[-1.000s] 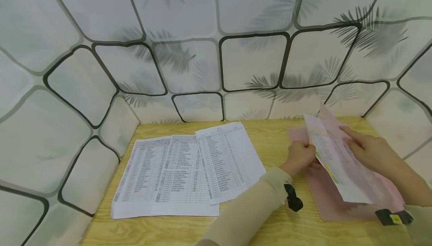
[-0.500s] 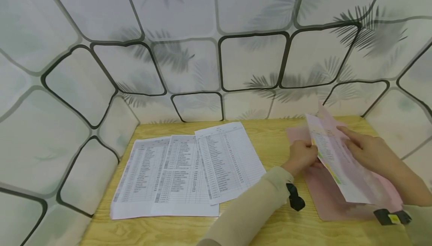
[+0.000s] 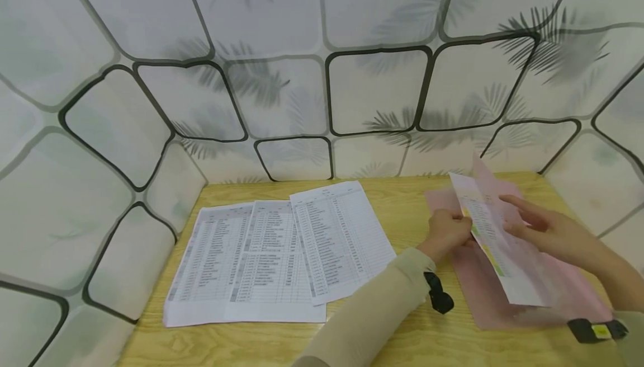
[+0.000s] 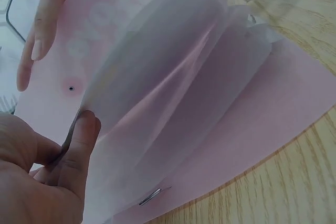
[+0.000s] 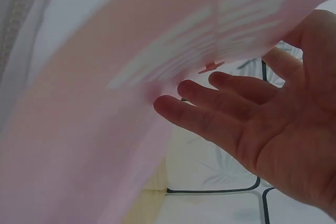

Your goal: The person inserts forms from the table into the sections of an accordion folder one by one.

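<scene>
Pink folder (image 3: pixel 478 294) is lying on the wooden table (image 3: pixel 216 344) and is serving as reference; its flap (image 5: pixel 79 145) is standing raised and bending. A white sheet (image 3: pixel 481 233) with yellow and green bands is tilting up over the folder, the flap partly covering it. Left hand (image 3: pixel 445 233), at the folder's left edge, is pinching the sheet's edge between thumb and fingers. Right hand (image 3: pixel 563 238), over the folder's right part, is holding its fingers apart and nearly straight beside the flap; whether the thumb is pressing the flap, I cannot tell. A small metal fastener (image 4: pixel 149 196) is showing near the folder's edge. Left of the folder, well apart, printed papers (image 3: pixel 276 255) are lying overlapped. Behind the folder, a patterned wall (image 3: pixel 282 98) is rising.
</scene>
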`<state>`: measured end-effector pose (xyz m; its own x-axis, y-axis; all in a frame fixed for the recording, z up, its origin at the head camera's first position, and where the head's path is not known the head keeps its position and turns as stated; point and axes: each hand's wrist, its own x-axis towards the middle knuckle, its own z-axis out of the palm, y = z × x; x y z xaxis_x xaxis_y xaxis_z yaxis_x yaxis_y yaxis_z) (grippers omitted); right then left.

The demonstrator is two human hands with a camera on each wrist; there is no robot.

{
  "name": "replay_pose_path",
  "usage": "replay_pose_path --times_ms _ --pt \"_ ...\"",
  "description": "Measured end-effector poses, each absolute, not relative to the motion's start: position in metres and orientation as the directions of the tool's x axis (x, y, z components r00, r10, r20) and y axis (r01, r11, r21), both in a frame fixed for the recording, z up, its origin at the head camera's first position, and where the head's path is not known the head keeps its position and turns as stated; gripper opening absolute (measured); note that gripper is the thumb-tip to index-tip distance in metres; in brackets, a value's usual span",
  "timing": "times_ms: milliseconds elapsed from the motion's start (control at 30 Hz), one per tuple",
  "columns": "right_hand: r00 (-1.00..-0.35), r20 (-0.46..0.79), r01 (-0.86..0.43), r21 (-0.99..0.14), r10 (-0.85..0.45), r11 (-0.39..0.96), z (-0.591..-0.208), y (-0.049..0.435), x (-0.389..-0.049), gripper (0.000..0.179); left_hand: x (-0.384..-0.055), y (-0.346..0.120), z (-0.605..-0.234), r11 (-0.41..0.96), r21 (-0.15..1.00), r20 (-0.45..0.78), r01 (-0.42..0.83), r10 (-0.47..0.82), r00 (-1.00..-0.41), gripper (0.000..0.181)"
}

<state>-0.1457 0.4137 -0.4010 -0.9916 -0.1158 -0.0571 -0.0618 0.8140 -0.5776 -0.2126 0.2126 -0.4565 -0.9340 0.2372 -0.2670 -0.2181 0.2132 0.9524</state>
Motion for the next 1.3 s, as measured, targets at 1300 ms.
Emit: replay_pose_path --times_ms 1300 --pt "-0.990 -0.007 -0.102 -0.657 -0.141 0.747 -0.414 0.415 -0.148 0.070 -0.242 0.100 -0.460 0.107 0.971 -0.238 -0.212 0.440 -0.866 0.035"
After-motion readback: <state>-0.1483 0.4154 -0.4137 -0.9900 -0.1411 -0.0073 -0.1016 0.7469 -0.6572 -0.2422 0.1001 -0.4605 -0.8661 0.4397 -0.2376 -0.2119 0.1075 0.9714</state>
